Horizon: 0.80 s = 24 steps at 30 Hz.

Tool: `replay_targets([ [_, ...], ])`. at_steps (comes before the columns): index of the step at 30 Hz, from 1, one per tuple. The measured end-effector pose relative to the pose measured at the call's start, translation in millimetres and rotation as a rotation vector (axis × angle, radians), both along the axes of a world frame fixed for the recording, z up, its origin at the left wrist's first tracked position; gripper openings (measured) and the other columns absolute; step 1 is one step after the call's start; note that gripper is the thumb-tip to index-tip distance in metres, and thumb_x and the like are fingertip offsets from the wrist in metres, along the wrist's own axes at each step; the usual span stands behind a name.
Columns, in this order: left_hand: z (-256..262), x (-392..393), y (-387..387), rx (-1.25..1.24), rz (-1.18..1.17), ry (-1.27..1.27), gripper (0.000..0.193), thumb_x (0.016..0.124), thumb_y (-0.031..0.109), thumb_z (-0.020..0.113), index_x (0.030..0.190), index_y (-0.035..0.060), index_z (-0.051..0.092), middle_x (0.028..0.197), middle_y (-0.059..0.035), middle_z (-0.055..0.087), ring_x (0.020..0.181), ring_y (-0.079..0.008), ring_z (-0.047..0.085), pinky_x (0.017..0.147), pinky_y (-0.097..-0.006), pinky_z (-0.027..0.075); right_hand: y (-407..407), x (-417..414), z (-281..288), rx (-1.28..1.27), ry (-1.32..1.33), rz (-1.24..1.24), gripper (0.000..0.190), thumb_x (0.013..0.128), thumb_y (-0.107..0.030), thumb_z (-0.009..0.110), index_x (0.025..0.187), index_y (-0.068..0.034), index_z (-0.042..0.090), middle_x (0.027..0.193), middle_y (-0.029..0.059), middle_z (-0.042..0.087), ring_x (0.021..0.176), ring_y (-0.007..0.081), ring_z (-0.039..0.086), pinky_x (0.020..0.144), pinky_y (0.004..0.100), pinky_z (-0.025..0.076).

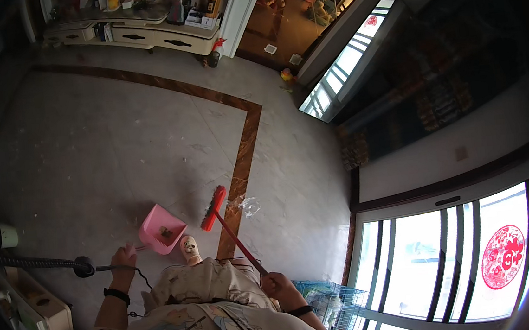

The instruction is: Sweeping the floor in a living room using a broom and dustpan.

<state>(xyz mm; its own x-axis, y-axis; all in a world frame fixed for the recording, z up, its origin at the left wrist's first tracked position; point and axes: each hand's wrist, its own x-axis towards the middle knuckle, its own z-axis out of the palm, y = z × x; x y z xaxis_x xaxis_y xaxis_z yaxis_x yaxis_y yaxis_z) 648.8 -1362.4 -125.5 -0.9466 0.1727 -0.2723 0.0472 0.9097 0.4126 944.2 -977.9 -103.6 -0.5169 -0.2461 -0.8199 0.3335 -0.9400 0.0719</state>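
Observation:
My left hand [124,262] grips the handle of a pink plastic dustpan [170,219], low at the left of my feet. A small brown scrap [165,232] lies inside the pan. In my right hand [277,284] is the dark red pole of a broom [214,208]. Its red head, with dark bristles facing left, is on or just above the grey floor beside the brown tile strip. Right of the head, a piece of clear plastic wrap [249,206] lies partly across the strip. One slipper [189,248] shows between dustpan and broom.
Small specks dot the grey tile floor [113,132]. A drawer cabinet [176,39] stands at the far wall, with a spray bottle [217,51] beside it. A wire cage [330,304] is close at my right, near glass doors [412,256]. A cream cabinet [52,312] stands at left.

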Motion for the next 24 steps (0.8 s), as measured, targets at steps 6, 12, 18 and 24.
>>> replay_targets([
  [6,-15,1,4,-0.030,0.025,0.016,0.030,0.071,0.021,0.066,0.089,-0.0012,0.057,0.088,-0.0230,0.062,0.085,-0.0406,0.059,0.075,-0.0472,0.047,42,83,48,0.072,-0.146,-0.117,0.018,0.083,-0.005,0.044,0.065,-0.009,0.041,0.050,-0.0029,0.033,0.040,0.0083,0.031,0.038,0.0232,0.024],
  [12,-18,25,11,-0.229,-0.084,0.169,0.032,0.079,0.023,0.060,0.102,0.0009,0.054,0.088,-0.0226,0.062,0.075,-0.0376,0.060,0.068,-0.0458,0.048,116,70,-6,0.373,-0.415,0.032,0.022,0.080,-0.008,0.046,0.058,-0.009,0.041,0.046,0.0014,0.038,0.037,0.0136,0.036,0.036,0.0257,0.030],
  [18,-9,73,9,-0.415,-0.269,0.378,0.034,0.085,0.020,0.051,0.116,0.0055,0.048,0.107,-0.0199,0.056,0.075,-0.0305,0.059,0.064,-0.0423,0.049,148,2,-92,0.373,-0.428,0.176,0.024,0.080,-0.007,0.045,0.058,-0.012,0.037,0.045,0.0020,0.034,0.033,0.0151,0.032,0.032,0.0279,0.027],
  [24,17,101,25,-0.185,0.074,0.195,0.033,0.084,0.024,0.051,0.110,0.0035,0.051,0.078,-0.0188,0.059,0.061,-0.0292,0.060,0.059,-0.0412,0.049,88,-60,-77,0.259,-0.052,0.344,0.022,0.082,-0.012,0.050,0.061,-0.014,0.045,0.046,-0.0010,0.040,0.035,0.0137,0.039,0.030,0.0275,0.028],
])
